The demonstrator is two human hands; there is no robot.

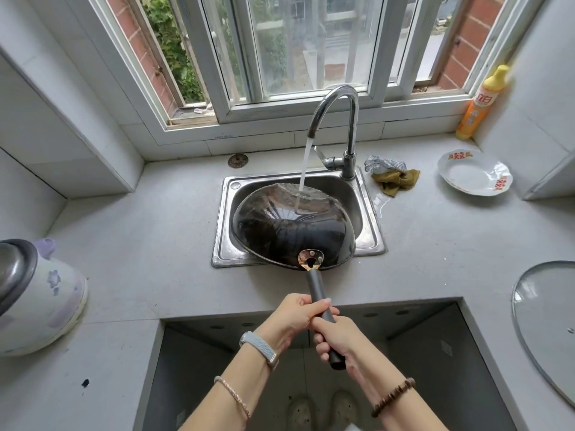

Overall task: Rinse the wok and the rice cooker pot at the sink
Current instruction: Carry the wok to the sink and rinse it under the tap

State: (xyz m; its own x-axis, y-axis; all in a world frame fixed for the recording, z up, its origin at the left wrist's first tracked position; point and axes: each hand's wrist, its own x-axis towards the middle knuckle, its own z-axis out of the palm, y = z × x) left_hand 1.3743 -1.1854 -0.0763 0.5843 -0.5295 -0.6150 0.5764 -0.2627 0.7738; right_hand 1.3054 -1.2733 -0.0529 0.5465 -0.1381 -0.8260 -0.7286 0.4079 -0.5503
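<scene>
A black wok (289, 231) lies upside down over the steel sink (370, 241), its dark underside up. Water runs from the chrome faucet (339, 119) onto the far part of the wok's bottom. The wok's grey handle (320, 293) points toward me. My left hand (295, 315) grips the handle nearer the wok, and my right hand (336, 340) grips it just behind, near its end. The rice cooker (34, 297), white with purple flowers, stands on the counter at the far left; its pot is only partly visible.
A glass lid (547, 325) lies on the counter at the right edge. A white plate (476, 175), a scouring pad and cloth (392, 175) and a yellow detergent bottle (482, 104) sit right of the faucet. Below my hands the counter has an open recess.
</scene>
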